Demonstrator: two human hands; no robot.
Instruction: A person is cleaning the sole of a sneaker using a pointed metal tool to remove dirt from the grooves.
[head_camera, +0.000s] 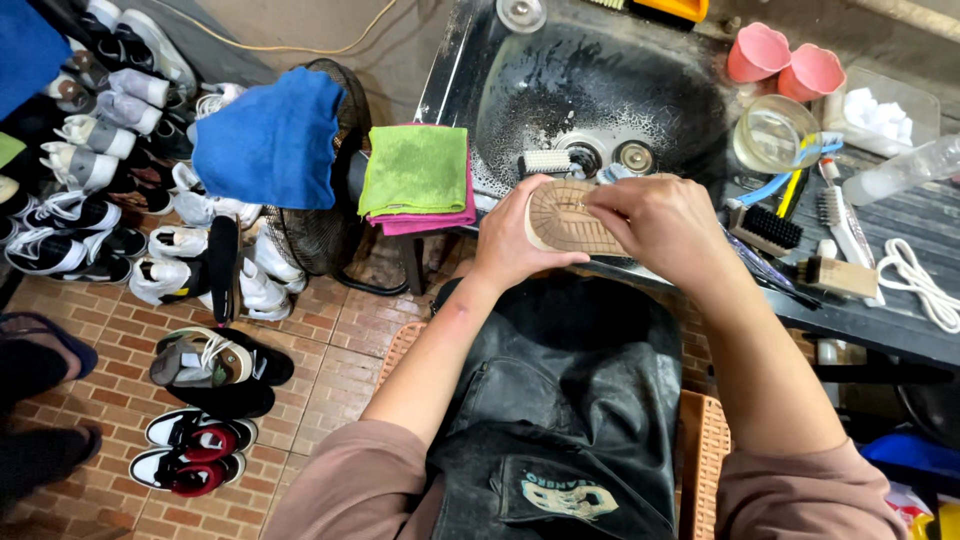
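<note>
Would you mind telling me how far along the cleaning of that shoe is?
Done: cannot tell; the tan sole shows no suds. In hand: the left hand holds the shoe sole-up over the wet black sink while the right hand works at the sole. Left: many shoes on the floor, brushes lying unused.
</note>
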